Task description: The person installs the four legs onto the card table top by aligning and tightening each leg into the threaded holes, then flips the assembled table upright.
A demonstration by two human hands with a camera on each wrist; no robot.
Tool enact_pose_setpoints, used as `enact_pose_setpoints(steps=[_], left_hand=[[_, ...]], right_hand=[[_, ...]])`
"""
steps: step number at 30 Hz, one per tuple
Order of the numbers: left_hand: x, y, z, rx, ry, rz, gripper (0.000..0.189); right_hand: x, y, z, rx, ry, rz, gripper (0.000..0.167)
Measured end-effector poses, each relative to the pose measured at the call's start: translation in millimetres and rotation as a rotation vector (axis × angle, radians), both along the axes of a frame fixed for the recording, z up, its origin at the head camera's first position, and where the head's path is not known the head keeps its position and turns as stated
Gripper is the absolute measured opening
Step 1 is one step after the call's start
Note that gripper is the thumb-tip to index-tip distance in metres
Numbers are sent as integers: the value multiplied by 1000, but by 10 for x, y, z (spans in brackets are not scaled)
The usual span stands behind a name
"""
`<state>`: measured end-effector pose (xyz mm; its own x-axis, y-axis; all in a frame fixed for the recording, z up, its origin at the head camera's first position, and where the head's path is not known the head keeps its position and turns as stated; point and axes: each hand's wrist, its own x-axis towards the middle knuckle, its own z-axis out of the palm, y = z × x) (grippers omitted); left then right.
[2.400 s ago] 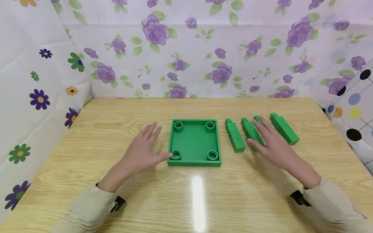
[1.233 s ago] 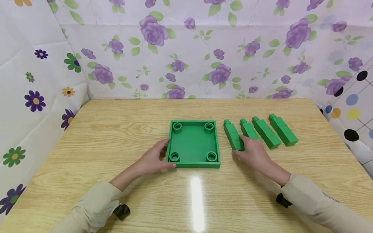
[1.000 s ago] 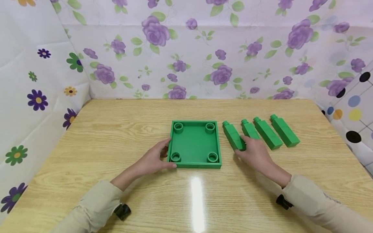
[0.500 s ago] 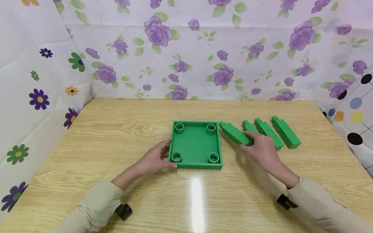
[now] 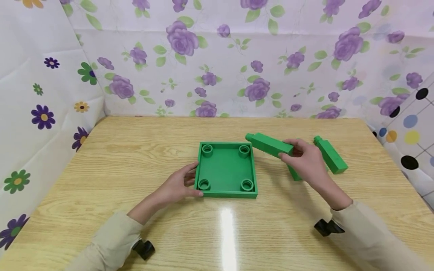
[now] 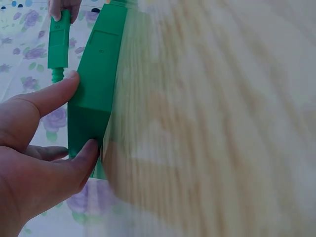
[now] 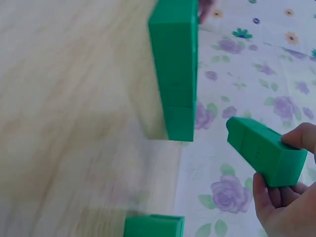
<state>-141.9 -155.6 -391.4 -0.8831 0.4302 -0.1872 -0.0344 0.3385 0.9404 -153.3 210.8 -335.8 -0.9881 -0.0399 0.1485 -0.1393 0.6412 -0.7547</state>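
A square green tabletop (image 5: 225, 169), with a raised rim and a round threaded socket in each corner, lies underside up on the wooden table. My left hand (image 5: 174, 188) grips its near left corner, thumb on the front edge and fingers along the left side; the left wrist view shows thumb and fingers around that corner. My right hand (image 5: 308, 163) pinches a green table leg (image 5: 271, 145) by its plain end, raised above the wood. The leg's threaded tip points left, close to the far right socket. Fingers and thumb hold it from opposite sides in the right wrist view.
Another green leg (image 5: 330, 154) lies on the table at the right. More legs are mostly covered by my right hand, one end (image 5: 294, 174) showing below it. Flowered cloth (image 5: 217, 67) hangs along the table's back edge.
My right hand has come down on the leftmost leg, lifted it and swung its threaded tip left towards the tabletop. My left hand has moved in and taken hold of the tabletop's corner.
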Motion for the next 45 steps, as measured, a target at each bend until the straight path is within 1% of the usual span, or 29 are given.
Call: enact_pose_setpoints(steps=[4, 9, 13, 17, 21, 24, 26, 29, 33, 36, 41, 45], left_hand=[[-4, 20, -3, 16, -14, 4, 95], [3, 44, -3, 3, -24, 28, 94], [17, 48, -4, 8, -33, 40, 94], [35, 41, -6, 28, -41, 53, 94], [53, 35, -4, 40, -59, 67, 93], [63, 32, -4, 45, -66, 73, 92], [65, 34, -3, 46, -69, 78, 92], [63, 38, 0, 47, -65, 72, 91], [54, 44, 3, 49, -72, 75, 91], [49, 50, 8, 53, -79, 82, 91], [48, 57, 17, 67, -84, 85, 91], [45, 53, 14, 80, -81, 76, 91]], right_hand=[[-83, -46, 17, -103, -22, -1, 49], [-185, -165, 82, -254, -62, 0, 53], [-264, -296, 123, -325, -73, 1, 51], [-355, -424, 132, -392, -72, 23, 49], [-455, -536, 148, -521, -78, 45, 49], [-529, -593, 152, -593, -88, 59, 51], [-573, -620, 153, -621, -91, 68, 52], [-640, -661, 158, -639, -84, 77, 53], [-741, -759, 181, -657, -43, 92, 50], [-811, -859, 212, -643, -14, 128, 47], [-871, -1040, 289, -521, 13, 234, 46], [-897, -1173, 341, -422, 40, 298, 46]])
